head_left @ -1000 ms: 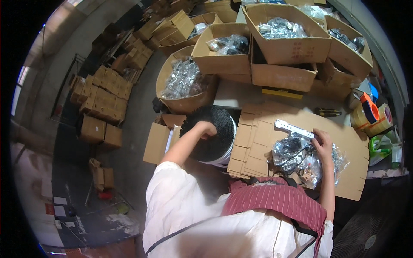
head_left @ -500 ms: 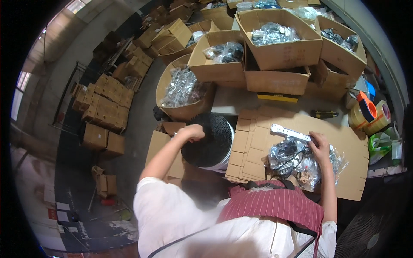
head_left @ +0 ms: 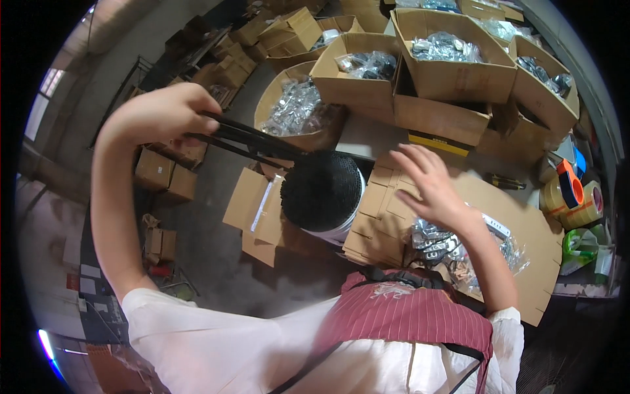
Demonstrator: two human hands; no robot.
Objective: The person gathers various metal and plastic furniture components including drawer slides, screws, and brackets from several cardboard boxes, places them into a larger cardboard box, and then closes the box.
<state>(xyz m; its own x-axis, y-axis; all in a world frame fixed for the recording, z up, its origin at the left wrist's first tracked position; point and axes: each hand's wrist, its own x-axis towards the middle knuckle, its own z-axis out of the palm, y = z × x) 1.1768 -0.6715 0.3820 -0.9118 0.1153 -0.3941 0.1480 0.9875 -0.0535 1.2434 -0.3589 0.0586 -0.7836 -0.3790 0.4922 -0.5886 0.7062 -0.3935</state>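
At the left of the frame, the left hand [head_left: 164, 115] pinches several long black strips [head_left: 252, 139] leading toward the strip-packed white bucket [head_left: 342, 230] at centre; taking strips out seems in hand, and the next move calls for clearing their ends; the right hand [head_left: 433, 187] is wide and empty, while upper-frame cartons [head_left: 453, 79] hold bagged parts [head_left: 446, 47]

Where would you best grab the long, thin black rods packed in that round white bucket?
Probably by their upper ends, coming from above: the long, thin black rods stand on end, packed closely in the round white bucket, so the tops are the exposed part. The left hand holds a few similar black rods near one end.
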